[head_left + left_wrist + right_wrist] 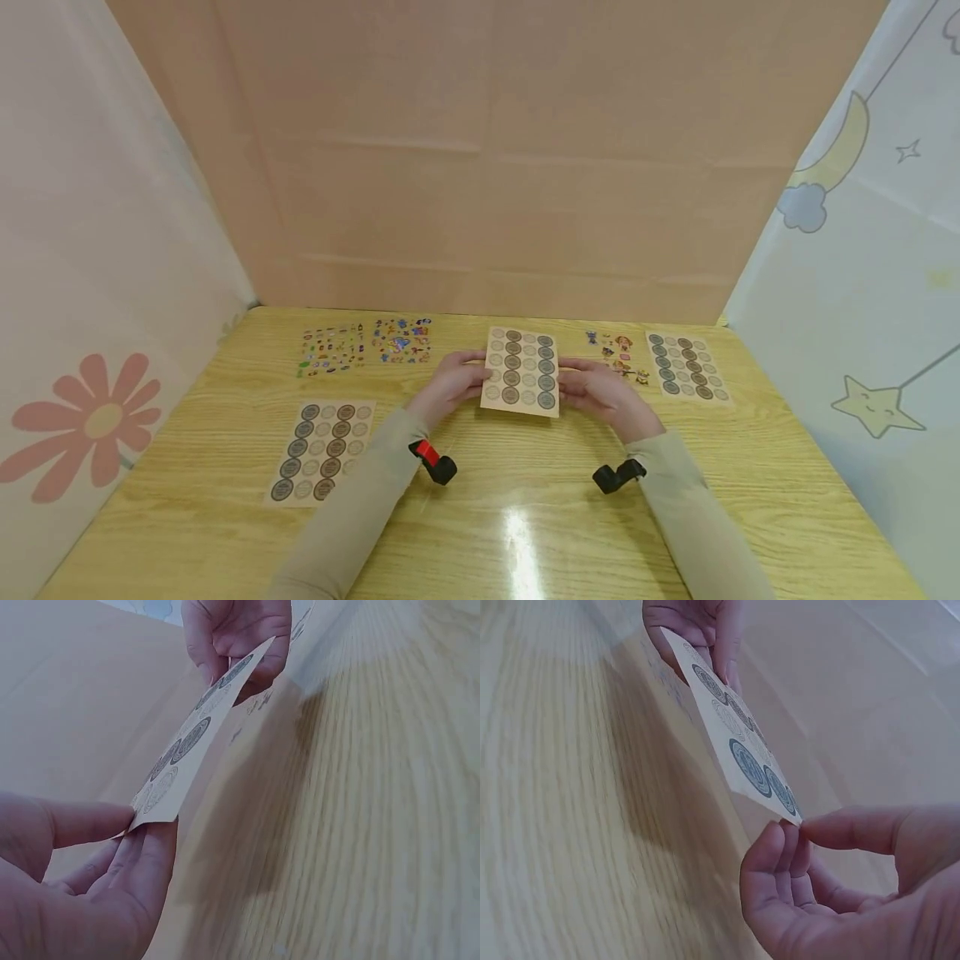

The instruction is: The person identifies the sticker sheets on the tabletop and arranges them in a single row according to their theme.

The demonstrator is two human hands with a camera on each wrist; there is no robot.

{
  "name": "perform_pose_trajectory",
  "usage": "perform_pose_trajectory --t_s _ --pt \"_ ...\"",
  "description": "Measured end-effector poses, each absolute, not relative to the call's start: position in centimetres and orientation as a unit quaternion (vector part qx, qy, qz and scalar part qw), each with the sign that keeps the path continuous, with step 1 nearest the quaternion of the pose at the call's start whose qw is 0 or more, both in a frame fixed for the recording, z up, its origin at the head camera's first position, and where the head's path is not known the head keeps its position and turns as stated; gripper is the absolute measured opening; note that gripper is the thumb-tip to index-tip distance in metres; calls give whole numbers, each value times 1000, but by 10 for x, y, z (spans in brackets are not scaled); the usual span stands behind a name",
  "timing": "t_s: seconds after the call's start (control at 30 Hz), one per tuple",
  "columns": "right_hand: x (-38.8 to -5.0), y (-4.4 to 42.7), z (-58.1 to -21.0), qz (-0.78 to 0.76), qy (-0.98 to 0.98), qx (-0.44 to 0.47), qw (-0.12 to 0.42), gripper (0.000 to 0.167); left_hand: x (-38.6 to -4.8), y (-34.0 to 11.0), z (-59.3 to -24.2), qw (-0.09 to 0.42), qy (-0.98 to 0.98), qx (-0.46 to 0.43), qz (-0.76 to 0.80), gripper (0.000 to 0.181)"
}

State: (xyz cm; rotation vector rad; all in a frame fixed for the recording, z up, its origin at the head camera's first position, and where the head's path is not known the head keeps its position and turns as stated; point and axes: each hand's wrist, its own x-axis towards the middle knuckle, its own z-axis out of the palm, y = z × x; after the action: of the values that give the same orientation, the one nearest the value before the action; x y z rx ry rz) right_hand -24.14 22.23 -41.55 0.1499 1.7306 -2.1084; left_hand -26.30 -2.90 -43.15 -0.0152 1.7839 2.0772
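One broad brown backdrop (487, 167) rises beyond both hands on my head feed, and beneath them I see a wooden table (525, 467). The left hand (452, 387) and right hand (602, 394) each pinch a sheet of printed circles (521, 371), thumb above and curled fingers below — parted by little more than the paper. It sits between them, raised off the wood; I'd judge the grip on opposite side edges keeps it flat and most circles uncovered. Two similar sheets lie flat: the near sheet (318, 450) beside the left forearm, the far sheet (688, 367) right of the right hand — perhaps spaced to avoid overlap. Smallest, colourful stickers (401, 343) lie beyond and left of the left hand, cartoon stickers (624, 342) just past the right.
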Motion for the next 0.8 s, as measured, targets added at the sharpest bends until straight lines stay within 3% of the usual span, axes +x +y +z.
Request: perform_pose_trajectory --t_s 0.33,0.8 --pt "-218 192 -411 -735 638 0 230 41 -235 -70 -429 164 665 6 729 37" --pt "-198 147 -412 -700 679 -9 222 38 -194 -114 -428 140 707 -26 693 38"
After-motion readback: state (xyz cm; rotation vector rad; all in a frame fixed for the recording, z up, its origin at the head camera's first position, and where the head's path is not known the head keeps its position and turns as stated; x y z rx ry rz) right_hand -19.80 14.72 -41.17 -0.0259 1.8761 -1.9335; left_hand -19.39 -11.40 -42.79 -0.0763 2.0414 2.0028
